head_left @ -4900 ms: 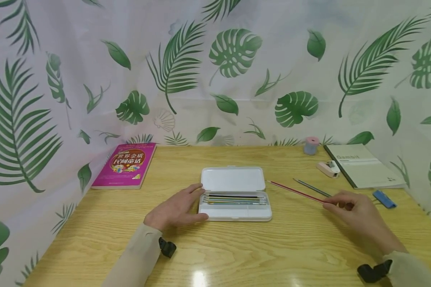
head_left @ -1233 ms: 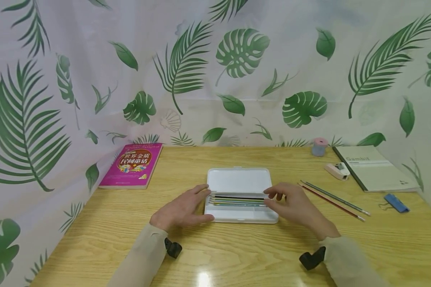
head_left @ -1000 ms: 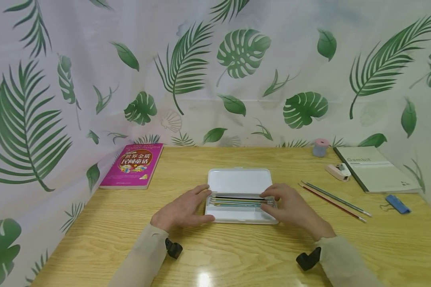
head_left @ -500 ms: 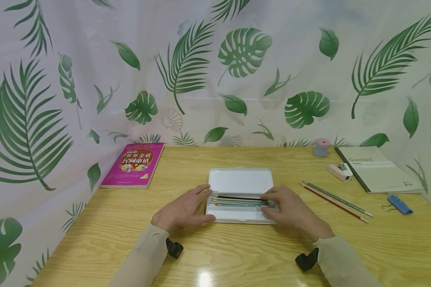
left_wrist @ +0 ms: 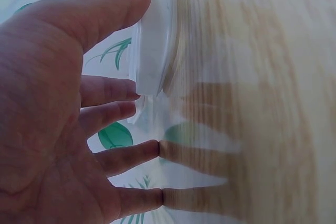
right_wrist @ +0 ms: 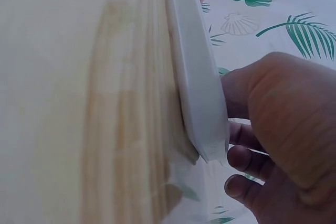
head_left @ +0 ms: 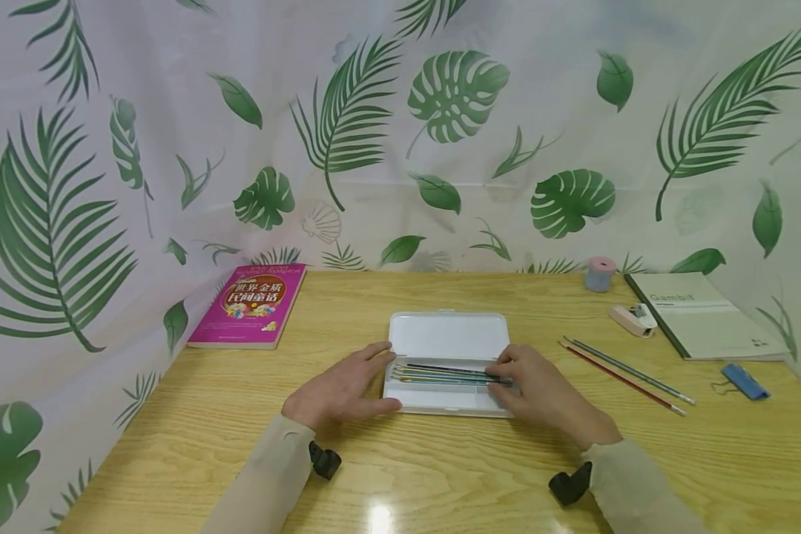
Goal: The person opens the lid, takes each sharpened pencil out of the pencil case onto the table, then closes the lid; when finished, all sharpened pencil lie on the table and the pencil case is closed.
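Note:
A white pencil case (head_left: 449, 334) lies on the wooden table with its lid folded back. Several pencils (head_left: 443, 374) lie in its rear compartment, tips to the left; the front compartment shows bare white. My left hand (head_left: 337, 387) rests against the case's left end, fingers extended, thumb at the front corner; the left wrist view shows the thumb on the case wall (left_wrist: 156, 40). Over the right end, my right hand (head_left: 541, 389) pinches the pencils' ends between thumb and fingers, partly hiding them. In the right wrist view, the case's side (right_wrist: 202, 77) hides the fingertips' grip.
Right of the case lie a red pencil (head_left: 624, 377) and a dark green pencil (head_left: 630, 370). Farther right are a blue binder clip (head_left: 744, 381), a pink stapler (head_left: 634, 320), a pink-topped sharpener-like cylinder (head_left: 599, 274) and a notebook (head_left: 707, 315). A magenta book (head_left: 248, 305) lies back left.
The red pencil, earlier held by my right hand, now lies beside the green one. My right hand has moved left onto the case, and the pencils' right ends have shifted together. The left hand stays.

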`<state>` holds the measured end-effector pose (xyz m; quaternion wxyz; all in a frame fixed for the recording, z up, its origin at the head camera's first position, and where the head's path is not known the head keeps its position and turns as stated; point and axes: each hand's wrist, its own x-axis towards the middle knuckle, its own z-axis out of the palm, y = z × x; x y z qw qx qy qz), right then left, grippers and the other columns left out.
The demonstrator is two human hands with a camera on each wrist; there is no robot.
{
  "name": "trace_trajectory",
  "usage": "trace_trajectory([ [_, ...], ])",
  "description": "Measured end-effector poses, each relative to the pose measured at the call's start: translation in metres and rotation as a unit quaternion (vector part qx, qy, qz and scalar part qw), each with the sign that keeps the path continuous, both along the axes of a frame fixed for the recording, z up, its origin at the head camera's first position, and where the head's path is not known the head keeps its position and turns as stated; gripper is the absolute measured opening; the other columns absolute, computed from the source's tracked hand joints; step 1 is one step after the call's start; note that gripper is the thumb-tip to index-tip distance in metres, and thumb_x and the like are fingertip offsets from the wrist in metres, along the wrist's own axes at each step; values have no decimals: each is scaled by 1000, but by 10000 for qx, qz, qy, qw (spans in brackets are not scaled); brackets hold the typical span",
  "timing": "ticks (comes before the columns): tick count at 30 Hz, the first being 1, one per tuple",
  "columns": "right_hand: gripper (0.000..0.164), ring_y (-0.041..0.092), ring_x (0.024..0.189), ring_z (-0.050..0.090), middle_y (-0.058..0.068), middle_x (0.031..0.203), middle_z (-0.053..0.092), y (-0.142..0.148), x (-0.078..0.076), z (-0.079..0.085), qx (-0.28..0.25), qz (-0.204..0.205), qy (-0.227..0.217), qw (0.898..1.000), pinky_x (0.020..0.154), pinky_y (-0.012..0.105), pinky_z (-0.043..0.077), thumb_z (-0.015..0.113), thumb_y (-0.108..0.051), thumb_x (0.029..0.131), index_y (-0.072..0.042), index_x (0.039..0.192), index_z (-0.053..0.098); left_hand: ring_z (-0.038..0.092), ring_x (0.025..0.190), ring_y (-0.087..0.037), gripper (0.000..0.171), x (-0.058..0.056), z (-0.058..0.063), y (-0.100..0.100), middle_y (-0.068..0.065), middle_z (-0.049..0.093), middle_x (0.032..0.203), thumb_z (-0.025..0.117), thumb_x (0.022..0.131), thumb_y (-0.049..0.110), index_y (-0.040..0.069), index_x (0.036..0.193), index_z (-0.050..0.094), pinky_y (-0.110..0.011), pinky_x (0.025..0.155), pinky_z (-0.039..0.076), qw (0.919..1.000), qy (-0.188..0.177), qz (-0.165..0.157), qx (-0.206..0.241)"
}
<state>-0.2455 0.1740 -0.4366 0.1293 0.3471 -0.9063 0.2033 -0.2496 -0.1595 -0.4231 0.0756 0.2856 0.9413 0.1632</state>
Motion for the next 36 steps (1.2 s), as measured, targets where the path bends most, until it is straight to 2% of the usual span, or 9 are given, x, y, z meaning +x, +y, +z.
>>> trace_trajectory([
  [10, 13, 19, 88, 56, 2, 97, 65, 3, 1, 0, -74, -21, -23, 10000, 75, 40, 50, 74, -12, 89, -11, 101, 77, 36, 142, -31, 80, 1, 1, 0, -9, 29, 160, 66, 91, 53, 9, 153, 39, -44, 115, 34, 9999, 7, -84, 77],
  [20, 16, 17, 93, 56, -1, 101, 63, 7, 0, -1, -131, -104, -525, 9985, 78, 40, 50, 73, -14, 91, -14, 107, 76, 34, 143, -29, 82, 0, 1, -1, -8, 27, 162, 65, 91, 54, 9, 153, 38, -43, 116, 33, 9999, 5, -103, 69],
  [27, 9, 13, 83, 52, -6, 93, 60, 7, -1, -1, -447, -113, -699, 9965, 70, 31, 47, 74, -12, 90, -20, 96, 74, 33, 144, -29, 81, 1, 2, -2, -9, 27, 162, 65, 91, 54, 9, 154, 37, -43, 116, 32, 9999, -5, -123, 97],
  [36, 8, 12, 79, 51, -7, 90, 60, 6, -4, 0, -327, -314, -885, 9950, 68, 29, 47, 76, -16, 89, -21, 86, 71, 35, 143, -30, 80, 1, 2, -1, -10, 28, 161, 66, 91, 52, 8, 153, 38, -44, 116, 33, 9998, 36, -171, 139],
])
